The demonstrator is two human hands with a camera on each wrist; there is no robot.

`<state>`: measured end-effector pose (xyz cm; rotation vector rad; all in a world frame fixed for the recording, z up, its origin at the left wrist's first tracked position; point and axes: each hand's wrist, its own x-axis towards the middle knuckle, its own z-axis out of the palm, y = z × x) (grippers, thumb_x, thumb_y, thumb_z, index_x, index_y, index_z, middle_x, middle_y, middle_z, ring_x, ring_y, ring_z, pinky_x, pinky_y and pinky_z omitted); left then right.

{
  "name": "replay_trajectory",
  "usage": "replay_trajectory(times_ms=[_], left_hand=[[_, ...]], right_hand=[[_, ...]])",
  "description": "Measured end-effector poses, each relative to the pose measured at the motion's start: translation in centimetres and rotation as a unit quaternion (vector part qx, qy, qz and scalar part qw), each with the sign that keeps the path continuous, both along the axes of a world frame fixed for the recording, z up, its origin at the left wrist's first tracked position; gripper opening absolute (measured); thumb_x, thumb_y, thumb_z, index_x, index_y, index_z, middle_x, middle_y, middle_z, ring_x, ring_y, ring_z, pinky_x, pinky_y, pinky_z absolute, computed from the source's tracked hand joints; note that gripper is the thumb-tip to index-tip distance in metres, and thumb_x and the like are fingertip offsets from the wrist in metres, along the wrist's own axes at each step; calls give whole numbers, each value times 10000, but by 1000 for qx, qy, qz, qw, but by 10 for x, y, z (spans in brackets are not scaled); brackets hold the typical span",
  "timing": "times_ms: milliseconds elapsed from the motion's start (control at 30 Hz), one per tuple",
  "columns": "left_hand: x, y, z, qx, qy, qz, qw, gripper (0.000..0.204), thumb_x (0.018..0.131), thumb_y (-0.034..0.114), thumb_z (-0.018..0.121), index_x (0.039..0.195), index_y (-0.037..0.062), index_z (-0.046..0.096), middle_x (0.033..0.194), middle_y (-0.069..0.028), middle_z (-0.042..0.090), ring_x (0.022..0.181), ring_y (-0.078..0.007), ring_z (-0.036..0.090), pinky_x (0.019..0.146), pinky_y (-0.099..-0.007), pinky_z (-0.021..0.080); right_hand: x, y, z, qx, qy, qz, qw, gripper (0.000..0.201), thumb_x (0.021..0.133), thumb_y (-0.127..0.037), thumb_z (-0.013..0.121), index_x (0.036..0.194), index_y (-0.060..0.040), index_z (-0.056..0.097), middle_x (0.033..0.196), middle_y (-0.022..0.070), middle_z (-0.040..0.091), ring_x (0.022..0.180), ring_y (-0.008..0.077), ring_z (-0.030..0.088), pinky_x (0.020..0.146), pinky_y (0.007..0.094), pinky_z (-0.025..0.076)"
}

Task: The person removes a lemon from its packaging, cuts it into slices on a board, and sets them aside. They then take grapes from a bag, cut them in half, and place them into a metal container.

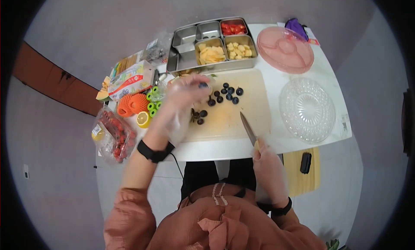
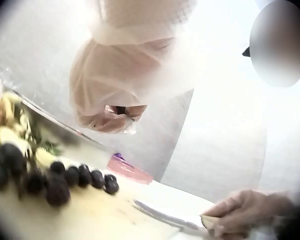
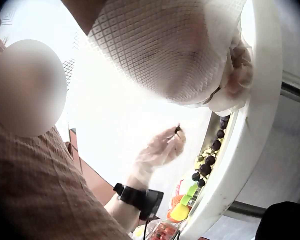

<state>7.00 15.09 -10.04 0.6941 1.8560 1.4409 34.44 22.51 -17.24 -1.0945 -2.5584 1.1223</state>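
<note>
My gloved left hand [image 1: 183, 96] is raised over the cutting board [image 1: 255, 90], pinching a dark grape [image 1: 203, 85]. In the right wrist view the same hand [image 3: 162, 147] has a small dark thing [image 3: 178, 129] at its fingertips. Its fingers curl inward in the left wrist view, the hand [image 2: 122, 75] above a row of grapes [image 2: 84, 176]. Several grapes [image 1: 230, 90] lie loose on the board, others [image 1: 203, 114] nearer its left side. My gloved right hand [image 1: 270, 170] grips a knife [image 1: 247, 127] by its handle at the front edge, blade pointing away over the board.
Behind the board stands a metal tray [image 1: 212, 68] with cut fruit in small pans. A pink divided plate [image 1: 285, 49] and a clear glass plate [image 1: 309, 110] are at the right. At the left are a lemon half [image 1: 143, 119], orange netting [image 1: 132, 104] and a strawberry box [image 1: 114, 135].
</note>
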Motion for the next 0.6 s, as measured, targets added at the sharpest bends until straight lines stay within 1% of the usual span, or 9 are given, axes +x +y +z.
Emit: replay_trajectory(times_ms=[133, 200, 267, 300, 400, 433, 467, 533, 600], left_hand=[[-69, 40, 34, 15, 86, 0, 996, 296, 822, 53, 732, 1110, 3, 687, 842, -18, 660, 735, -83, 602, 688, -200, 457], [-115, 68, 29, -12, 188, -30, 982, 285, 815, 43, 714, 1094, -3, 676, 786, 7, 611, 689, -83, 552, 644, -208, 420], [-156, 99, 18, -40, 229, -20, 972, 232, 812, 58, 707, 1037, 4, 690, 761, 3, 618, 658, -89, 533, 602, -235, 414], [-171, 112, 13, -73, 266, -6, 961, 182, 808, 73, 700, 979, 12, 704, 737, 0, 625, 627, -95, 514, 560, -263, 408], [-188, 138, 3, -116, 306, -22, 945, 157, 807, 61, 690, 949, -6, 695, 694, -20, 619, 592, -111, 526, 514, -283, 400], [-214, 148, -16, -43, 259, -37, 964, 133, 797, 37, 680, 920, -14, 690, 671, -42, 621, 594, -133, 556, 505, -299, 415], [-219, 157, -20, -37, 261, -41, 964, 133, 797, 37, 680, 920, -14, 690, 671, -42, 621, 594, -133, 556, 505, -299, 415], [-229, 171, -32, -40, 199, -11, 979, 252, 655, 35, 640, 892, 4, 720, 578, 11, 510, 512, -83, 434, 448, -285, 312], [-245, 185, -39, -35, 177, -3, 984, 257, 651, 41, 638, 890, 15, 728, 576, -4, 520, 523, -100, 462, 460, -277, 351]], right_hand=[[-1, 3, -1, 15, 15, 6, 1000, 310, 999, -173, 477, 1248, -1, 543, 1005, 276, 661, 901, 460, 645, 764, 549, 513], [-2, 4, 2, -1, 18, 3, 1000, 304, 1003, -180, 471, 1241, -4, 541, 987, 280, 660, 915, 461, 642, 769, 547, 513], [-2, 5, 3, -11, 2, -1, 1000, 305, 1004, -183, 468, 1242, -6, 539, 986, 283, 658, 926, 462, 639, 775, 547, 511], [-3, 7, 3, -25, -17, -1, 1000, 305, 1006, -185, 466, 1243, -7, 537, 985, 287, 657, 937, 464, 637, 781, 546, 510], [-5, 10, 13, -44, -34, -8, 998, 269, 1008, -192, 466, 1181, -8, 558, 989, 289, 655, 942, 471, 634, 773, 552, 509], [-4, 10, 7, -29, -1, -15, 999, 234, 1008, -190, 470, 1113, -4, 565, 970, 297, 649, 921, 487, 629, 757, 564, 507], [-5, 12, 4, -24, 1, -21, 1000, 234, 1008, -190, 470, 1113, -4, 565, 970, 297, 649, 921, 487, 629, 757, 564, 507], [-5, 16, 0, -71, -42, 2, 997, 364, 999, -193, 500, 1309, -11, 559, 1048, 324, 636, 999, 494, 610, 840, 534, 502], [-7, 15, -1, -68, -48, 3, 997, 383, 998, -195, 502, 1324, 1, 549, 1057, 320, 639, 1002, 490, 612, 849, 528, 503]])
